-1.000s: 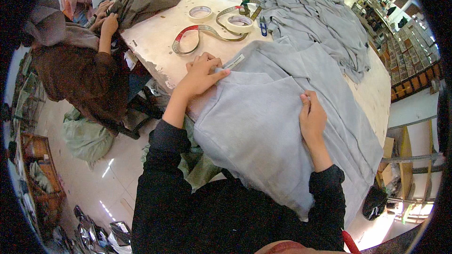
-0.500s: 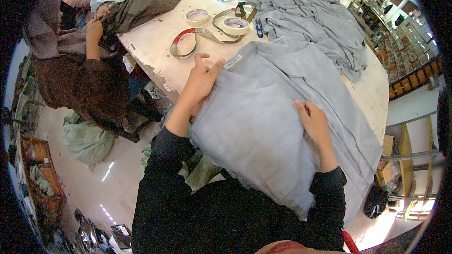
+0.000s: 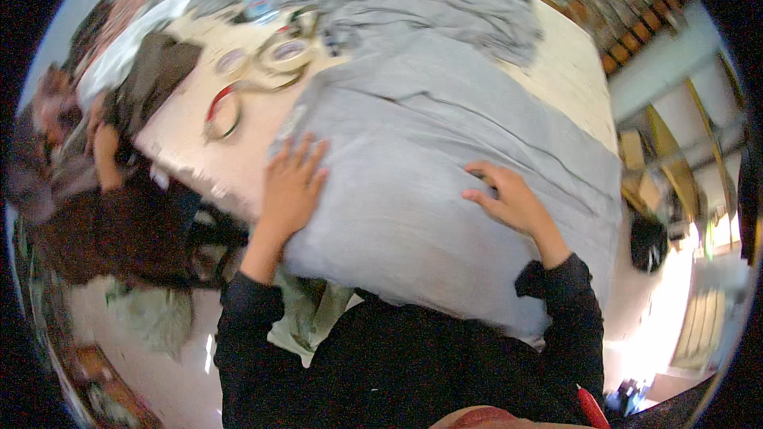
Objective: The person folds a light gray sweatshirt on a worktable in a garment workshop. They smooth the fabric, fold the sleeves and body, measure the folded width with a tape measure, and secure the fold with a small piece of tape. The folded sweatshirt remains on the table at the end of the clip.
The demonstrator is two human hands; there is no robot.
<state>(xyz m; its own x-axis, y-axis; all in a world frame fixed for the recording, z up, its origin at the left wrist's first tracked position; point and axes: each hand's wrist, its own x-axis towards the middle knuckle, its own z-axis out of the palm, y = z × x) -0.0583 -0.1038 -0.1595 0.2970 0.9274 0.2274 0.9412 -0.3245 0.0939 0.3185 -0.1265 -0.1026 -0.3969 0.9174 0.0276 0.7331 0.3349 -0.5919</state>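
A large piece of light grey cloth [image 3: 397, 183] lies spread over the near part of the table and hangs over its front edge toward my body. My left hand [image 3: 292, 187] rests on the cloth's left edge, fingers spread. Over the right part of the cloth is my right hand [image 3: 509, 200], its fingers curved and the thumb apart from them. A small dark patch shows between that thumb and the fingers, too blurred to make out. Folds run across the cloth beyond both hands.
On the pale table [image 3: 187, 123] lie a tape measure [image 3: 225, 114], two tape rolls [image 3: 288, 51], small blue snips [image 3: 331, 44] and a bottle [image 3: 259, 4]. A heap of grey cloth [image 3: 429, 0] covers the back. At left, a person [image 3: 111, 222] handles dark cloth [image 3: 159, 71].
The left hand has let go of the cloth's labelled edge and now lies on it with fingers spread. The cloth is laid flatter. The whole view has swung to the right.
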